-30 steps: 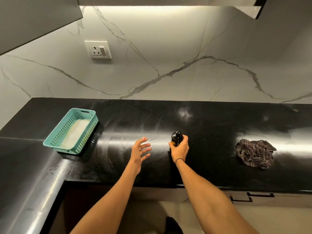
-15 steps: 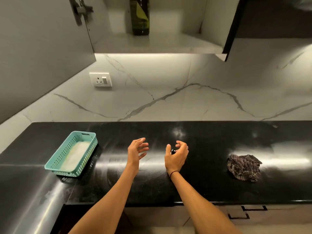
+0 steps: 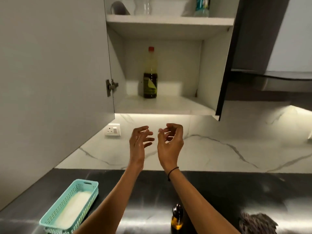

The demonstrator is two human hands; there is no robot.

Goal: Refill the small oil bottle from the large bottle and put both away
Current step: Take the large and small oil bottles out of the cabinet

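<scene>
- Since half a second ago my head has tipped up and both my hands have risen off the tabletop (image 3: pixel 219 196); my right hand has let go of the small oil bottle (image 3: pixel 177 218), which now stands alone below my right forearm.
- At the far left, the teal basket (image 3: pixel 70 206) sits on the tabletop, well apart from the bottles and out of the pouring area, I judge.
- My left hand (image 3: pixel 139 142) is raised in front of the backsplash, fingers loosely spread, holding nothing; I judge it is there to help take down the big bottle.
- The large bottle (image 3: pixel 150 76) stands upright with its red cap on, on the lower shelf (image 3: pixel 177 103) of the open cabinet, above and between my hands. It is the oil supply, so it has to come down first.
- My right hand (image 3: pixel 170 141) is level with the left, fingers loosely curled around nothing, ready to reach for that shelf.
- The small oil bottle has some golden oil low inside; I cannot tell whether it is capped.
- A checked cloth (image 3: pixel 256 223) lies at the right, near it, handy for drips, I guess.
</scene>
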